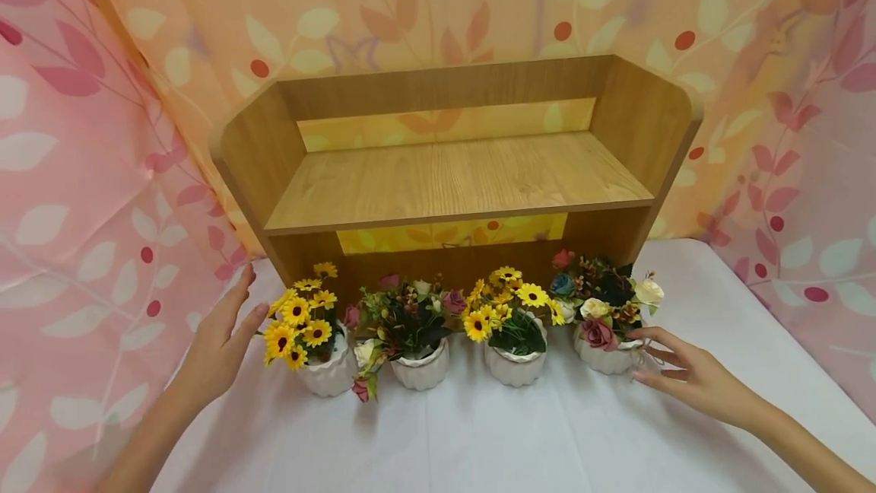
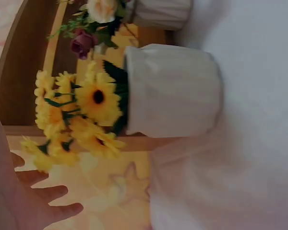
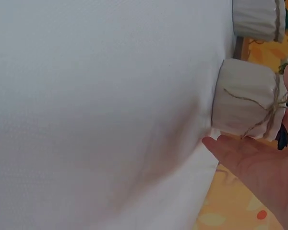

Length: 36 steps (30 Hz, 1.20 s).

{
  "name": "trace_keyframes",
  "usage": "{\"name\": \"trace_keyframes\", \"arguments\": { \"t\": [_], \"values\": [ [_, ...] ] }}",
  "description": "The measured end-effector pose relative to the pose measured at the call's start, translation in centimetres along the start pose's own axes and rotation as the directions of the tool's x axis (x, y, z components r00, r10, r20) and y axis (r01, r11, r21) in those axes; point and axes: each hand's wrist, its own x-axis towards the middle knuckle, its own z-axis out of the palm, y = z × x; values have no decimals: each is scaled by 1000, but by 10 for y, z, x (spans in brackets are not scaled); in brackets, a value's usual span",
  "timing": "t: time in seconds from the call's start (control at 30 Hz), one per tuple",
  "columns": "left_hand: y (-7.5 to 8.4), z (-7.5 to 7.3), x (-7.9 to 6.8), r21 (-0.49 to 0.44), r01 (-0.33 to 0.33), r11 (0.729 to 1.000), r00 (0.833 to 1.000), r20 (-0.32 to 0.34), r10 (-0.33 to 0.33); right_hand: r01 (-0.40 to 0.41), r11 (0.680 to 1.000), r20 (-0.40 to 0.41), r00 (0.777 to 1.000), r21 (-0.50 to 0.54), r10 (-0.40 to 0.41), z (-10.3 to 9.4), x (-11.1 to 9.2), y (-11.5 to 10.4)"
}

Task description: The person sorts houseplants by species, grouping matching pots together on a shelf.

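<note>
My left hand (image 1: 217, 348) is held up beside the leftmost white pot (image 1: 328, 371), fingers extended, apart from its yellow sunflowers (image 1: 296, 312). The left wrist view shows that pot (image 2: 175, 93) upright on the cloth, with the fingers spread beyond the blooms. At the other end, my right hand (image 1: 701, 383) is at the right side of a white pot (image 1: 605, 356) of mixed roses (image 1: 598, 333). Its fingers reach along the pot's side and its thumb is by the rim. Twine (image 3: 273, 108) is tied round this pot in the right wrist view.
Between the hands stand a pot (image 1: 420, 373) of mixed flowers and another pot (image 1: 516, 367) of sunflowers. Close behind the row rises a two-tier wooden shelf (image 1: 452, 177). White cloth (image 1: 479, 447) covers the table; patterned curtains (image 1: 438, 14) hang around it.
</note>
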Motion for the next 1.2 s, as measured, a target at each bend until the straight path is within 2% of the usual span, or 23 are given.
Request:
{"name": "trace_keyframes", "arguments": {
  "t": [0.2,0.27,0.37,0.5,0.63,0.77,0.97,1.07,1.2],
  "values": [
    [21,-13,25,-41,33,999,999,-2,-33,100,991,-47,994,89,-96,6,8,6],
    [27,-17,32,-71,55,996,998,4,-55,112,988,-74,992,106,-105,8,8,7],
    [35,-21,44,-144,78,986,997,5,-79,96,988,-116,990,119,-82,11,11,8],
    [46,-24,59,-219,75,973,997,1,-76,28,987,-146,989,156,-5,12,16,4],
    [54,-23,68,-183,97,978,995,-14,-101,-25,969,-127,990,247,58,10,18,-1],
    [56,-23,74,-136,123,983,990,-47,-131,-27,952,-111,992,305,64,10,18,-1],
    [57,-26,80,-102,98,990,990,-87,-107,-40,964,-117,991,263,73,6,17,-6],
    [59,-28,82,-74,98,992,991,-79,-104,-61,969,-111,990,238,89,2,14,-11],
    [60,-32,84,-50,113,992,993,-36,-115,-67,972,-96,991,227,91,-5,12,-19]
  ]
}}
